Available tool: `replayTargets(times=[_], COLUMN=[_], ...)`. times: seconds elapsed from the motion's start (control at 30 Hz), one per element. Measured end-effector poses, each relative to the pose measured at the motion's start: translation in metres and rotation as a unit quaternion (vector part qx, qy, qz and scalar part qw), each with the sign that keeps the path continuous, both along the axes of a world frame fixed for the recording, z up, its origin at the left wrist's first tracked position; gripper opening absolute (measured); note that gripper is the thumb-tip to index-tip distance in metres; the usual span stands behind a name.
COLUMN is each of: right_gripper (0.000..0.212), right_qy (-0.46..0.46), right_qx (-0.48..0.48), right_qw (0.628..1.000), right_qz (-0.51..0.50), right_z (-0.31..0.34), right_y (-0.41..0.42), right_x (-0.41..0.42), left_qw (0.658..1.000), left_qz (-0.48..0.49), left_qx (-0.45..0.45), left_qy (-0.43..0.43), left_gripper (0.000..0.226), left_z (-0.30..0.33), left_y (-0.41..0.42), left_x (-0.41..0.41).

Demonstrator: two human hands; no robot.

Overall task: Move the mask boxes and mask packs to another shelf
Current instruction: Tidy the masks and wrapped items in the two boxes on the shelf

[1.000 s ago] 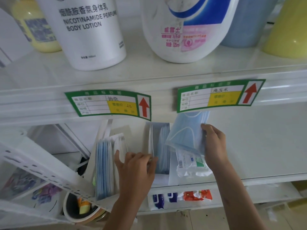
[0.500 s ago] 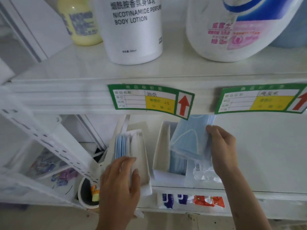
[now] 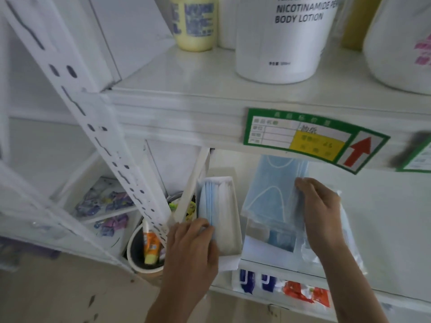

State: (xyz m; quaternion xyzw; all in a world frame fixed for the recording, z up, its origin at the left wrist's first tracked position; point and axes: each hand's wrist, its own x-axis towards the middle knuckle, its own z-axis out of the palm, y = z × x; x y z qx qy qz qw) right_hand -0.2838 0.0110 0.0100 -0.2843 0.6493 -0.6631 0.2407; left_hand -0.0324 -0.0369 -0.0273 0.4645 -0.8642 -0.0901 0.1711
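Left hand [image 3: 191, 250] grips the near end of the open mask box [image 3: 220, 215] on the lower shelf [image 3: 384, 229]; right hand [image 3: 323, 215] pinches a blue mask pack [image 3: 270, 197] beside it. Best lift the box level, supporting its base, so the masks stay inside.

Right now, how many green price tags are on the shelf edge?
2: one full tag above the masks, one cut off at the picture's right edge. More may lie beyond view.
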Motion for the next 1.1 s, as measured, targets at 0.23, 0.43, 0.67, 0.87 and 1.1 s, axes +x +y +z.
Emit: replayTargets(times=[0.23, 0.43, 0.67, 0.87, 1.1], right_gripper=[0.027, 0.026, 0.032, 0.034, 0.034], right_qy=[-0.014, -0.027, -0.046, -0.041, -0.041], right_qx=[0.028, 0.044, 0.025, -0.010, -0.028], right_qw=[0.999, 0.999, 0.997, 0.973, 0.965], right_qz=[0.022, 0.016, -0.051, -0.227, -0.257], right_z=[-0.009, -0.007, -0.012, -0.018, -0.016], right_y=[-0.001, 0.006, 0.021, 0.043, 0.051], right_x=[0.010, 0.006, -0.016, -0.054, -0.061], left_qw=[0.998, 0.994, 0.990, 0.997, 0.978], left_qz=[0.049, 0.064, 0.064, 0.067, -0.201], left_qx=[0.030, 0.074, 0.102, 0.033, -0.046], left_qy=[-0.015, -0.048, 0.067, 0.031, 0.039], left_gripper=[0.043, 0.050, 0.046, 0.036, 0.038], left_z=[0.007, 0.013, 0.007, 0.002, 0.010], left_y=[-0.006, -0.009, -0.016, -0.007, 0.012], left_x=[-0.006, -0.013, -0.009, -0.011, -0.090])
